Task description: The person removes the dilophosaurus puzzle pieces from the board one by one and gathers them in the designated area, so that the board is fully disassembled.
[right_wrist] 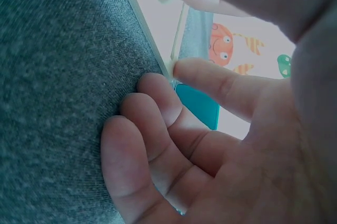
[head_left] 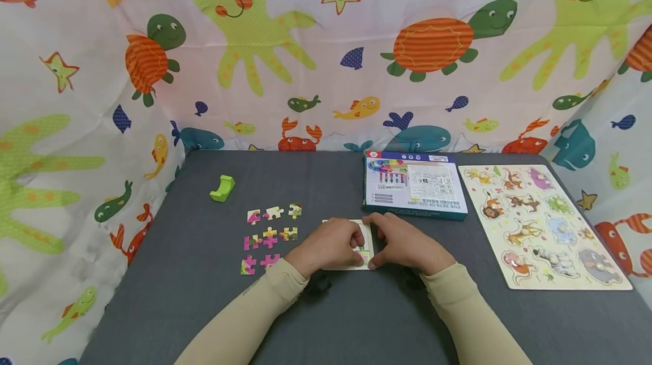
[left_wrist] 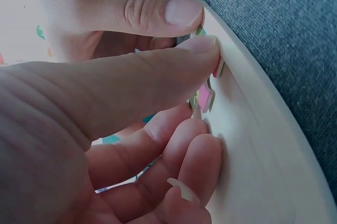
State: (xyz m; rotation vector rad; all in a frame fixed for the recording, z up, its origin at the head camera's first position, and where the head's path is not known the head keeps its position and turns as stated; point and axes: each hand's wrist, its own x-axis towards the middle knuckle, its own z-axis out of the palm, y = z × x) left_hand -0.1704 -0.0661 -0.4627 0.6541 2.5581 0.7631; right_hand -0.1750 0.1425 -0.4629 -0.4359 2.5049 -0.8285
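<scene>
A small pale board (head_left: 369, 236) lies flat between my hands, with a green and pink jigsaw piece (head_left: 364, 254) near its close right corner. My left hand (head_left: 333, 243) reaches over the board and holds that piece. In the left wrist view its thumb presses on the piece by the corner, and the other fingers curl against the board's surface. My right hand (head_left: 410, 245) grips the board's right edge, thumb at the near corner and index finger at the far one. Its remaining fingers rest curled on the dark cloth. The left hand partly covers the board.
Several loose jigsaw pieces (head_left: 270, 239) lie in rows to the left. A light green curved block (head_left: 222, 188) sits behind them. A flat cardboard box (head_left: 438, 198) lies beyond my right hand, beside an animal puzzle board (head_left: 570, 284). A printed curtain (head_left: 326, 82) hangs behind the table.
</scene>
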